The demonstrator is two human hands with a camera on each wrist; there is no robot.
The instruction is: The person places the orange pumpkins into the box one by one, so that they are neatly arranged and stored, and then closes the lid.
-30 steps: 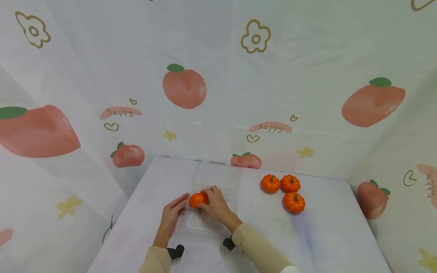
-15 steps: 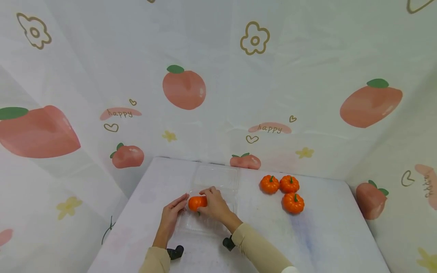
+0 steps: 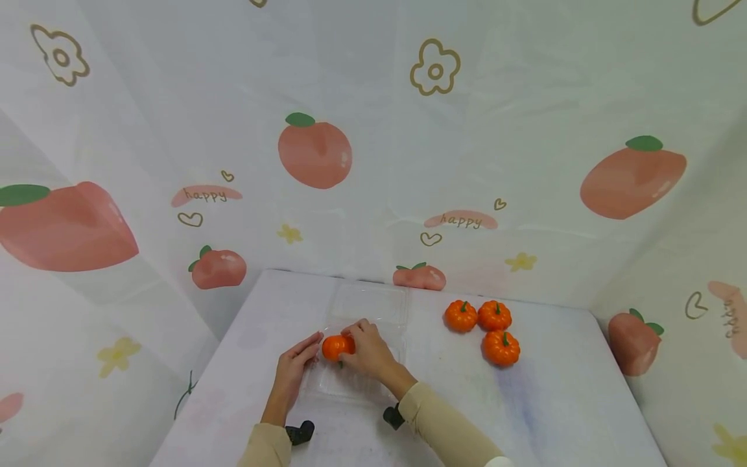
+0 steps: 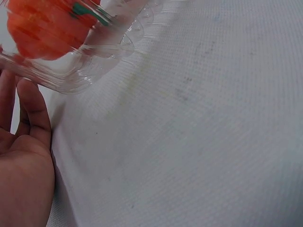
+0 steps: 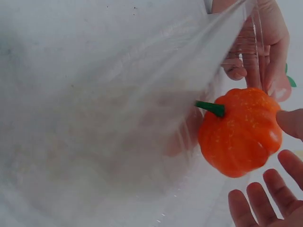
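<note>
Head view: ribbed orange pumpkin [image 3: 334, 348], in clear plastic box [image 3: 338, 386] toward desk's [image 3: 461, 408] left edge, sits marginally lower than a second ago, apparently settling; left hand [image 3: 294, 364], fingers extended, touches box; right hand [image 3: 371, 351], fingers parted, touches pumpkin.

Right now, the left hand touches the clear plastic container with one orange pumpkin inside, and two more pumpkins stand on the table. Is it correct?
Not two: the head view shows three more pumpkins on the table. The left hand does touch the clear plastic container with one orange pumpkin inside.
</note>
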